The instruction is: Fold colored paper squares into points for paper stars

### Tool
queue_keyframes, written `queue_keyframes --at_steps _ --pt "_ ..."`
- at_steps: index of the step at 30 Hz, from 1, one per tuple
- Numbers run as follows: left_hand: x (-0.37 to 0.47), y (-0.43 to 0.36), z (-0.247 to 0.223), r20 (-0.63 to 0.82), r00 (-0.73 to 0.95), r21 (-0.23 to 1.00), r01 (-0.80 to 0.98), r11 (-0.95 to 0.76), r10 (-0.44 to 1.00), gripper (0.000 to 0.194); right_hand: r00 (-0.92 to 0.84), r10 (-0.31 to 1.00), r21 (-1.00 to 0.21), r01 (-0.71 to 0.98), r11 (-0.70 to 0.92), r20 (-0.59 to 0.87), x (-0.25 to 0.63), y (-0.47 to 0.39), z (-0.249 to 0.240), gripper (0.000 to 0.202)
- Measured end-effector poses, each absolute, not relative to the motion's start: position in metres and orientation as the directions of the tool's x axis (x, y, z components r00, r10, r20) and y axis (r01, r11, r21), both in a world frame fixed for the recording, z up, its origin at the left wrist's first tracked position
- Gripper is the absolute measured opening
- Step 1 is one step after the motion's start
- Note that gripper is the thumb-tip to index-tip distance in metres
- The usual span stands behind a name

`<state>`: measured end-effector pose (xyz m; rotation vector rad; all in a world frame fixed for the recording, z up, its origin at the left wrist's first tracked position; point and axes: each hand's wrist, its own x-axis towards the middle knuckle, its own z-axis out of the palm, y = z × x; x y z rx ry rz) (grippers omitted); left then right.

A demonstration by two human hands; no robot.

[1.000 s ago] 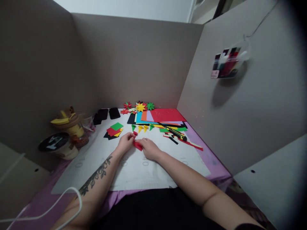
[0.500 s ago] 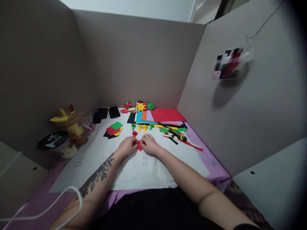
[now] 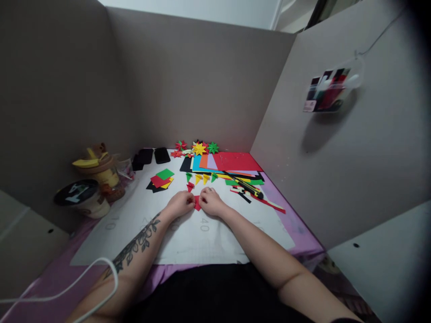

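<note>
A small piece of red paper [image 3: 197,204], folded to a point at its lower end, lies on the white mat between my hands. My left hand [image 3: 182,202] pinches its left side with curled fingers. On the other side my right hand [image 3: 210,201] has its fingers closed at the paper's right edge; a ring shows on one finger. Just beyond the hands are a folded red paper piece [image 3: 190,186], yellow folded pieces [image 3: 198,179] and green ones [image 3: 189,177]. The red paper's upper part is partly covered by my fingers.
Square paper sheets [image 3: 160,180] lie to the left. Finished paper stars [image 3: 200,148] stand at the back, before coloured sheets [image 3: 235,161]. A utility knife [image 3: 251,188] and paper scraps rest at right. Tubs [image 3: 82,199] and phones [image 3: 162,155] are at left; a white cable [image 3: 112,269] crosses my left arm.
The view has shifted slightly. Both hands stay on the red paper in nearly the same pose, with no clear change in its fold.
</note>
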<state>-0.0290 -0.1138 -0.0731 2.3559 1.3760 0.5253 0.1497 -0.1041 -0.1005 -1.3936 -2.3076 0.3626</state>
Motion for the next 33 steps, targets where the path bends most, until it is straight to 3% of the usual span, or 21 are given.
queue_keyframes --at_steps 9,15,33 --pt "-0.0273 -0.1126 -0.0768 0.12 0.454 0.503 0.739 -0.448 0.883 0.011 -0.363 0.905 -0.389 0.818 0.424 0.223 0.1441 -0.1083 -0.099 0.014" --pt "-0.0261 -0.1127 -0.0797 0.099 0.432 0.52 0.746 -0.417 0.896 0.024 -0.351 0.909 -0.371 0.831 0.413 0.227 0.1434 -0.1093 -0.0992 0.017" --pt "-0.0239 -0.1118 -0.0782 0.07 0.37 0.541 0.766 -0.347 0.926 0.012 -0.274 0.943 -0.427 0.841 0.331 0.19 0.1408 -0.1086 -0.0982 0.005"
